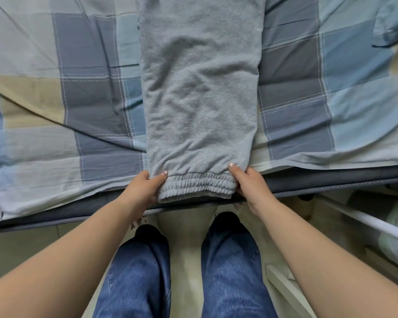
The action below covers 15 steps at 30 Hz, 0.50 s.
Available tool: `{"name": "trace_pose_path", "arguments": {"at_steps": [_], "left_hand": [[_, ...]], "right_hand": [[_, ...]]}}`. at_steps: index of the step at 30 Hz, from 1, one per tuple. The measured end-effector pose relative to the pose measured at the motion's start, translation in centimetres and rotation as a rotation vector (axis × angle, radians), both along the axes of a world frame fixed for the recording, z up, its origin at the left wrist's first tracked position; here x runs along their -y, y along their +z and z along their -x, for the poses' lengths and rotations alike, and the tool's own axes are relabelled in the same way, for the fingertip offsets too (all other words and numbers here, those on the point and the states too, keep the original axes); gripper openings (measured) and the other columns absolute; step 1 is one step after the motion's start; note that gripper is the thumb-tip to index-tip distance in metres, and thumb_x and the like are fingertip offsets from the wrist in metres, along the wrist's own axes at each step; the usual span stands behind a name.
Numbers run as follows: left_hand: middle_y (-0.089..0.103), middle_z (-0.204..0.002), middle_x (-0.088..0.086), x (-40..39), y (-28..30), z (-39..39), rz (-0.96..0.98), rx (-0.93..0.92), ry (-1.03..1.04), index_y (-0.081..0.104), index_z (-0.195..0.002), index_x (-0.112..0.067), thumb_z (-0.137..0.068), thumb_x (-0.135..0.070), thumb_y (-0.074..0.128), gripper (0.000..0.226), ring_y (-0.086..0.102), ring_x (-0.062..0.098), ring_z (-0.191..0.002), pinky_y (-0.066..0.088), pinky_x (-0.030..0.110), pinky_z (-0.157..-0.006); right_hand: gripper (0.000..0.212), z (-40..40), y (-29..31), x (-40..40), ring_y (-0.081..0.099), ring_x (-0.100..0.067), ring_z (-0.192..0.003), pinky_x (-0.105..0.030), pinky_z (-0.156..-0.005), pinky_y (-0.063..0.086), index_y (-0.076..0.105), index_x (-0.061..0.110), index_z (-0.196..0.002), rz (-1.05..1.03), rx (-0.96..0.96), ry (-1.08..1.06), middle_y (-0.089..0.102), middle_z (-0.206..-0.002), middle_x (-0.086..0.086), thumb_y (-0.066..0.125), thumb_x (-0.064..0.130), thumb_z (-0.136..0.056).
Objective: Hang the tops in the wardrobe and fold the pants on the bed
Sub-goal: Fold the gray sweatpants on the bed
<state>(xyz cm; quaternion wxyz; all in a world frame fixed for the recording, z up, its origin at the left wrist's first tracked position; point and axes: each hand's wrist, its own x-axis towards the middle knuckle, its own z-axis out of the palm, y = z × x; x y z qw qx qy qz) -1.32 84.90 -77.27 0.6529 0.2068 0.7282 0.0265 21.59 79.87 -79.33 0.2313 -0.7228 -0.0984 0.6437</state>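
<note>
My left hand (145, 187): forearm bare, reaching forward, fingers pinched closed. My right hand (248, 183): the same pose, mirrored, thumb uppermost.

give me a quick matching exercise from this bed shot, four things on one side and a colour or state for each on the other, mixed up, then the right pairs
Things
1. sweatpants
2. elastic cuffs
3. bedspread
4. jeans

Colour or state
A. checked in blue, grey and beige, spread over the bed
B. plain light grey, laid lengthwise on the bed
C. blue denim, worn by the person standing at the bed
D. gathered and ribbed, pinched at both sides by the left hand and right hand

Pairs: 1-B, 2-D, 3-A, 4-C
</note>
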Motion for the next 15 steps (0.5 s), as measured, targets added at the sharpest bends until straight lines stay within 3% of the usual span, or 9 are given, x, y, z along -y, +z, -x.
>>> {"name": "trace_pose_path", "arguments": {"at_steps": [2,6,7,9,10,12,15], "left_hand": [[0.066,-0.105,0.011,0.0,0.0,0.2,0.002,0.025,0.016,0.054,-0.114,-0.005,-0.093,-0.029,0.059,0.032,0.064,0.019,-0.082,0.052,0.033,-0.072],[0.069,-0.110,0.015,0.6,0.4,0.7,0.001,0.067,0.044,0.057,-0.116,-0.004,-0.095,-0.023,0.057,0.029,0.069,0.023,-0.088,0.055,0.038,-0.082],[0.070,-0.107,0.015,0.8,0.5,0.9,0.015,0.075,0.054,0.058,-0.115,-0.003,-0.096,-0.022,0.056,0.027,0.070,0.022,-0.086,0.058,0.038,-0.080],[0.072,-0.090,0.011,1.2,1.2,1.0,0.033,0.099,0.046,0.060,-0.110,-0.003,-0.097,-0.020,0.054,0.023,0.069,0.015,-0.066,0.058,0.028,-0.056],[0.069,-0.083,0.008,1.6,1.7,1.0,0.038,0.101,0.028,0.059,-0.108,-0.003,-0.097,-0.020,0.053,0.021,0.066,0.010,-0.055,0.052,0.022,-0.044],[0.065,-0.092,0.008,2.5,2.5,1.4,0.035,0.082,-0.025,0.053,-0.118,-0.007,-0.096,-0.023,0.056,0.028,0.063,0.010,-0.053,0.046,0.020,-0.038],[0.066,-0.115,-0.001,3.1,3.7,2.6,-0.077,0.021,-0.236,0.032,-0.141,-0.039,-0.089,-0.040,0.062,0.060,0.069,0.028,-0.078,0.057,0.048,-0.055]], "right_hand": [[0.019,0.0,-0.2,-0.4,0.065,-0.017,-0.103,-0.040,-0.099,0.049,0.065,0.021,-0.102,0.038,-0.094,-0.031,0.070,-0.109,-0.001,0.057,0.035,-0.092],[0.032,0.5,0.0,-0.3,0.067,-0.018,-0.097,-0.036,-0.089,0.054,0.065,0.014,-0.112,0.063,-0.072,-0.024,0.071,-0.104,-0.001,0.058,0.037,-0.091],[0.031,0.6,0.2,0.0,0.068,-0.017,-0.091,-0.031,-0.078,0.057,0.064,0.011,-0.113,0.077,-0.080,-0.038,0.071,-0.101,-0.001,0.058,0.034,-0.092],[0.022,0.7,1.0,1.0,0.068,-0.015,-0.085,-0.026,-0.061,0.055,0.062,0.014,-0.110,0.105,-0.124,-0.070,0.071,-0.099,-0.001,0.055,0.028,-0.095],[0.016,0.7,1.3,1.5,0.068,-0.014,-0.085,-0.026,-0.060,0.055,0.062,0.017,-0.107,0.127,-0.147,-0.082,0.070,-0.099,0.000,0.055,0.025,-0.096],[0.011,0.7,2.4,2.7,0.069,-0.012,-0.085,-0.027,-0.059,0.056,0.061,0.019,-0.104,0.161,-0.166,-0.110,0.070,-0.097,0.001,0.054,0.023,-0.096],[0.018,0.6,3.7,3.6,0.069,-0.014,-0.086,-0.027,-0.057,0.056,0.059,0.015,-0.111,0.164,-0.155,-0.168,0.071,-0.102,-0.003,0.054,0.023,-0.096]]}}
